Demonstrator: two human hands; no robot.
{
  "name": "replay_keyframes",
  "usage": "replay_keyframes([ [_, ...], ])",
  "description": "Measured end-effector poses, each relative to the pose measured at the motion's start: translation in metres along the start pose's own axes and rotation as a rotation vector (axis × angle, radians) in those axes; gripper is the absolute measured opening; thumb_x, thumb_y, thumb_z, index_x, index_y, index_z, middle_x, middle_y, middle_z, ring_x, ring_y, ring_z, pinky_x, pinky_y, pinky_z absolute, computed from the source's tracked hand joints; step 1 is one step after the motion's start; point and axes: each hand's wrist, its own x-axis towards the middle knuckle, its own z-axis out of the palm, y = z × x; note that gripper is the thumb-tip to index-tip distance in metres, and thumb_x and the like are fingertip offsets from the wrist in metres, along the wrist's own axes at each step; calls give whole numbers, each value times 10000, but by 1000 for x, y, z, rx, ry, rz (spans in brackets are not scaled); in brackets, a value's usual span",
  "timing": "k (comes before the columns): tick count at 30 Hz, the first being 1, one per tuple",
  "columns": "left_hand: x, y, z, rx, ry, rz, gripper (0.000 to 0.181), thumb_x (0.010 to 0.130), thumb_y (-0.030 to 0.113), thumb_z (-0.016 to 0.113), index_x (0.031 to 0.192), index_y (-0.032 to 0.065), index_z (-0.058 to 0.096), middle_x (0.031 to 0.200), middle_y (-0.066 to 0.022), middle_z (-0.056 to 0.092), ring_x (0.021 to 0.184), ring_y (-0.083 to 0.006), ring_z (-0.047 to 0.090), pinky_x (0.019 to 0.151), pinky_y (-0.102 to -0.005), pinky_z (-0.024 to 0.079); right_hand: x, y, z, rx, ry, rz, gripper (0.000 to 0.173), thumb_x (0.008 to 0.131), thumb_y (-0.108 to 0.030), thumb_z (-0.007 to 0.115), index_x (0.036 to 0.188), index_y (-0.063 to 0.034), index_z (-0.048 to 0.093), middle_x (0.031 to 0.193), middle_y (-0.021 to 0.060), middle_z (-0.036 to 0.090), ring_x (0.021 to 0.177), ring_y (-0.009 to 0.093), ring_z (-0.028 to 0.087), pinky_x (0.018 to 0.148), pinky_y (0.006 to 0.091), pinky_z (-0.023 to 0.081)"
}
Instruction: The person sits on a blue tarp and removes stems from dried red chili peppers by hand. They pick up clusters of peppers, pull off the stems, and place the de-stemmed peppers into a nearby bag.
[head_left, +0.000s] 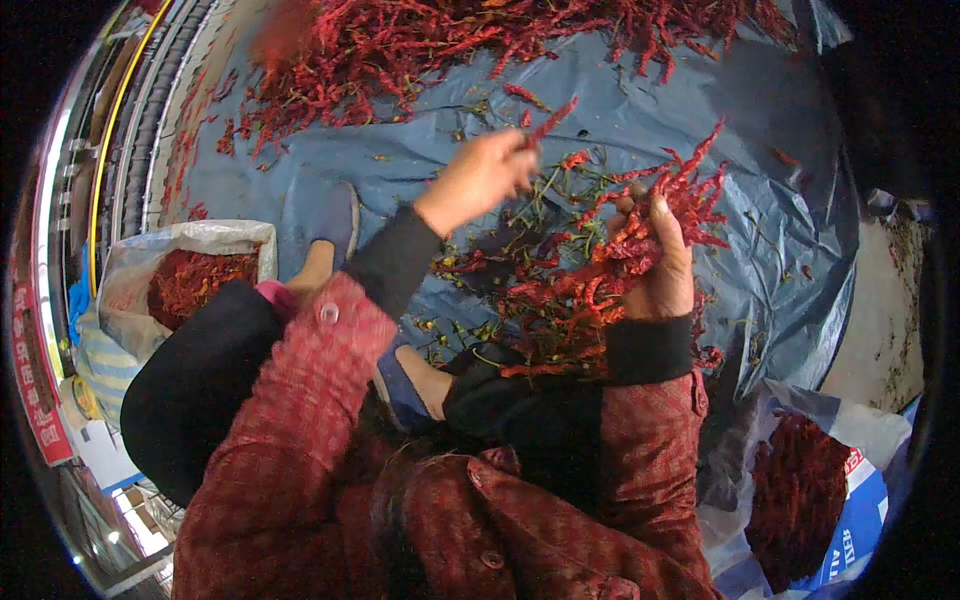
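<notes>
My left hand (484, 176), a little blurred by motion, is shut on a single dried red chili pepper (555, 122) that sticks out beyond the fingers. To its right, my right hand (660, 255) is turned palm up and holds a bunch of dried red chilies (686, 195), with the thumb over it. Below and between the hands, loose chilies (562, 289) and green-brown stems (551, 184) lie on a blue plastic tarp (780, 247). Part of this scatter is hidden by my right hand and cuff.
A large heap of dried chilies (420, 45) spans the tarp's far side. An open sack (262, 244) of red chilies stands at left, near my knee. Another plastic bag (862, 420) of dark red chilies is at lower right. My feet in blue shoes (345, 217) rest on the tarp.
</notes>
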Motion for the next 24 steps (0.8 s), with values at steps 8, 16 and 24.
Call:
replay_keyframes([
  [8, 112, -57, -42, 1068, 257, 177, 235, 817, 160, 474, 1036, 76, 479, 886, -187, 579, 821, -359, 549, 666, -453, 430, 5, 4, -2, 168, -75, 42, 253, 797, -155, 571, 995, -4, 531, 932, 97, 588, 819, 190, 573, 709, 309, 483],
  [16, 49, -28, -16, 171, 32, 24, 241, 852, 269, 503, 929, 41, 517, 724, -45, 553, 670, -130, 539, 587, -281, 437, 8, 10, 4, -17, 115, 15, 148, 761, -99, 609, 891, -35, 581, 776, 50, 613, 673, 152, 587, 627, 289, 487],
  [24, -28, 25, 27, -513, -97, -10, 216, 861, 239, 513, 920, 35, 551, 743, 5, 555, 608, -59, 489, 575, -201, 406, -2, 19, 14, -207, 46, -38, 196, 753, -44, 602, 945, -23, 569, 854, 35, 607, 730, 138, 573, 674, 272, 455],
])
